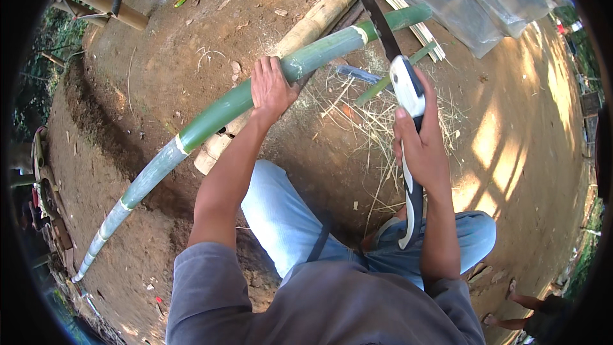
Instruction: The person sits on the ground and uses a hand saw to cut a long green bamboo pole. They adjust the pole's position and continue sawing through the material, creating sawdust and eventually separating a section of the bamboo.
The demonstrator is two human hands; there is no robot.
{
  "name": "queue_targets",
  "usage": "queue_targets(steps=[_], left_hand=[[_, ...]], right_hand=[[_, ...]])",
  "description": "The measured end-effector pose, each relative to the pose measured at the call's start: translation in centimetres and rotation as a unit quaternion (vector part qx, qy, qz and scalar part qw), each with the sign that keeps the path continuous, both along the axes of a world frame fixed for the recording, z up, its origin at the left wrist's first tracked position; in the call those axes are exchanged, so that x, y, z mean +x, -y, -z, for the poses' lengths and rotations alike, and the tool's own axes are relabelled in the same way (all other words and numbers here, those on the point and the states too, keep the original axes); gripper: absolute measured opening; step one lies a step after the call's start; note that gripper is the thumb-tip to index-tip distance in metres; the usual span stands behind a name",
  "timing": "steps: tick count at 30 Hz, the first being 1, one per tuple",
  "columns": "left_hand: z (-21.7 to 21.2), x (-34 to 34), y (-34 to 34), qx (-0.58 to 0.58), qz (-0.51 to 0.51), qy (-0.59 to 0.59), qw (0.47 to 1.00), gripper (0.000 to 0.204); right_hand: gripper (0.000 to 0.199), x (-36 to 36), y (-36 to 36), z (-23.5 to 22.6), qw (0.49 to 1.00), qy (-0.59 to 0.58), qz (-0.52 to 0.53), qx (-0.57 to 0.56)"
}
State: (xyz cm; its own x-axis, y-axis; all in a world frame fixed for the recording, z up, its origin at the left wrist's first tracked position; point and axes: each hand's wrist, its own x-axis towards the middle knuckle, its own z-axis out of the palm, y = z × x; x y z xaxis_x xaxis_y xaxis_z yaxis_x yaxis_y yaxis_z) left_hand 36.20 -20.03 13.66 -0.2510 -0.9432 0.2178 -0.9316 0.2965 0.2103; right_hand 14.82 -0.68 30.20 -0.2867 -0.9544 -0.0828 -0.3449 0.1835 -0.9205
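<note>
Green bamboo pole [217, 115]: long axis runs diagonally, near-left to far-right. Thin pale end lies low at the near left on the bare dirt ground [517, 153]; thicker green end points to the far right, raised over a tan dry bamboo length [319, 16] that crosses beneath it.

Left hand [271, 89]: fingers closed over the top of the pole near its middle, palm down, firm grip.

Right hand [421, 147]: closed around the white-and-black handle of a folding saw [403, 83]. Dark blade extends to the far side and meets the pole near its far-right end, just beside a pale node ring.

Surroundings: dry straw-like shavings [370, 121] lie scattered on the ground between the hands. Clear plastic sheet [472, 0] sits at far right. Split bamboo strips [399, 6] lie just beside it.
</note>
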Motion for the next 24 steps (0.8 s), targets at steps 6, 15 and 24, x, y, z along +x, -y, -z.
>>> queue_targets(steps=[6, 15, 24], left_hand=[[-2.2, 0.9, 3.8, 0.214, 0.03, 0.086, 0.972, 0.081], [-2.7, 0.4, 3.4, 0.219, 0.042, 0.12, 0.967, 0.075], [2.2, 0.1, 0.1, -0.04, 0.025, 0.081, 0.996, 0.062]], right_hand=[[0.061, -0.6, -3.3, 1.6, 0.99, 0.07, 0.031, 0.118], [0.062, -2.0, -5.6, 5.5, 0.998, -0.032, -0.016, -0.053], [0.061, -1.6, -5.0, 9.0, 0.997, 0.027, 0.019, 0.074]])
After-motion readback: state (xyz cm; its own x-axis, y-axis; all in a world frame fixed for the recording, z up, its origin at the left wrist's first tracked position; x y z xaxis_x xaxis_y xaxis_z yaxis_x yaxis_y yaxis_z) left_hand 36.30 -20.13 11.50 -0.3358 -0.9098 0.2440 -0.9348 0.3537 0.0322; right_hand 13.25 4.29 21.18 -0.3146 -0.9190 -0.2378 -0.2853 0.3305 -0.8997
